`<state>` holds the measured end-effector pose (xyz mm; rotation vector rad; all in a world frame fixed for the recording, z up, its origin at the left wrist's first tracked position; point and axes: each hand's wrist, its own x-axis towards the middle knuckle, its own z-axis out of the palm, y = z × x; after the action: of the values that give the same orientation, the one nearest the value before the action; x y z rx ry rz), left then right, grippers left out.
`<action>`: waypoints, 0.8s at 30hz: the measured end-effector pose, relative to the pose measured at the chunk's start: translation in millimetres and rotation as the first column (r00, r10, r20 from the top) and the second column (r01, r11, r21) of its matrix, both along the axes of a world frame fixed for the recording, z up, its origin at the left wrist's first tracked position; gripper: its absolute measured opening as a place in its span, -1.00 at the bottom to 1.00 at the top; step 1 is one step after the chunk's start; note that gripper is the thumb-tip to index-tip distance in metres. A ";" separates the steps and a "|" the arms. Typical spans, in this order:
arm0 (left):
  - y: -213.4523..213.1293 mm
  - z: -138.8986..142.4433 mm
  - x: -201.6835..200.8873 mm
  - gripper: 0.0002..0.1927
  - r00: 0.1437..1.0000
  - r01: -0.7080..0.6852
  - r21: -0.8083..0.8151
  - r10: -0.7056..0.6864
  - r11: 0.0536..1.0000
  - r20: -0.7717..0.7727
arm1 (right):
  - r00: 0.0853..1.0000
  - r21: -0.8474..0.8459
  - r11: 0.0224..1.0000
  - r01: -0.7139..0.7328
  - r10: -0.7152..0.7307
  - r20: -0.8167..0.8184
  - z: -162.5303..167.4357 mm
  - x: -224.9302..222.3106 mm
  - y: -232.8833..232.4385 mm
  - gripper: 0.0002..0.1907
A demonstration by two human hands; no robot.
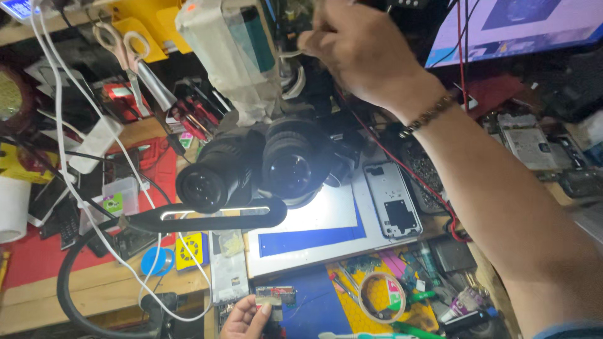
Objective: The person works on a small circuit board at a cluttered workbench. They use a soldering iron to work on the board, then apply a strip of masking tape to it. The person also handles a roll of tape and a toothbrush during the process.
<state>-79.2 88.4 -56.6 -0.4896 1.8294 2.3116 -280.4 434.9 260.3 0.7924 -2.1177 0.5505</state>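
A small circuit board [275, 296] is being pinched between the thumb and fingers of the left hand [246, 320] at the bottom edge of the view, just above a dark blue mat [311, 311]. The right hand [361, 50] is being stretched up and away across the surface, its fingertips drawn together near the top of the view beside the head of a microscope; whether anything is being gripped there cannot be told. A beaded bracelet [429, 115] is being worn on that wrist. The two hands are being kept well apart, with the microscope's twin black eyepieces [251, 166] lying between them. Below the eyepieces a brightly lit silver work plate [326, 216] is being shown, with a blue strip along its lower part and a phone frame [392, 199] lying at its right edge. A black gooseneck lamp bar [207, 216] is reaching across just under the eyepieces. To the right of the circuit board a roll of clear tape [380, 296] is resting on a yellow mat among small tools. At the upper left, scissors [129, 59] are hanging above red-handled tools, and white cables [66, 157] are trailing down over the cluttered surface.
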 end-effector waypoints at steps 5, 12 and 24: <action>0.8 11.4 22.7 -0.69 0.999 -0.042 0.174 0.047 0.984 -0.025 | 0.961 0.120 0.969 0.217 -0.190 -0.200 -30.6 85.0 26.8 -0.96; 5.7 54.1 37.2 -0.76 0.993 0.094 0.152 -0.104 0.984 0.059 | 0.825 -0.633 0.774 -0.003 0.360 0.437 -110.8 222.3 15.8 -0.87; 0.7 54.8 59.1 -0.80 0.925 0.366 0.397 -0.375 0.842 -0.058 | 0.468 -0.583 0.738 0.339 0.405 0.785 -231.1 280.0 -106.3 -0.85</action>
<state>-20.1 89.1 -1.9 -0.0862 1.2401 2.2957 -0.4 328.7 29.2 0.0185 -2.4359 2.0300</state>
